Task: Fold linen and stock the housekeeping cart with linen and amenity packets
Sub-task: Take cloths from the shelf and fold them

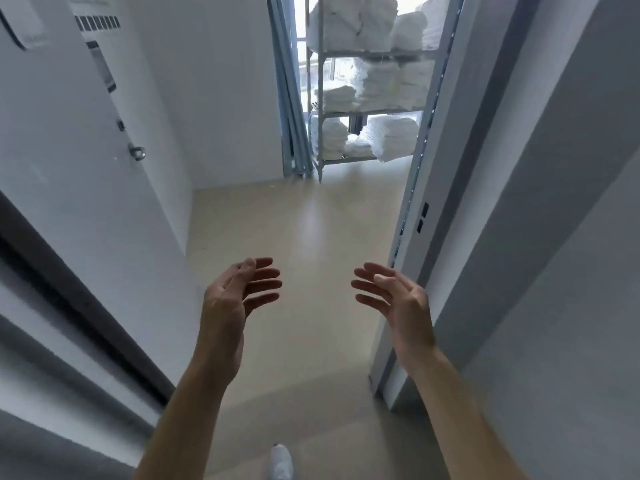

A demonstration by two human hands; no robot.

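Stacks of folded white linen (384,84) fill a metal shelving rack (320,109) at the far end of a small room, on three visible shelves. My left hand (239,289) and my right hand (394,296) are held out in front of me at waist height, palms facing each other, fingers spread, holding nothing. Both hands are well short of the rack, in a doorway. No housekeeping cart or amenity packets are in view.
An open white door (86,150) with a round metal handle (137,152) stands at the left. A grey door frame (422,209) and wall bound the right. Beige floor (304,220) runs to the rack. Blue poles (291,98) lean left of the rack. My shoe tip (281,460) shows below.
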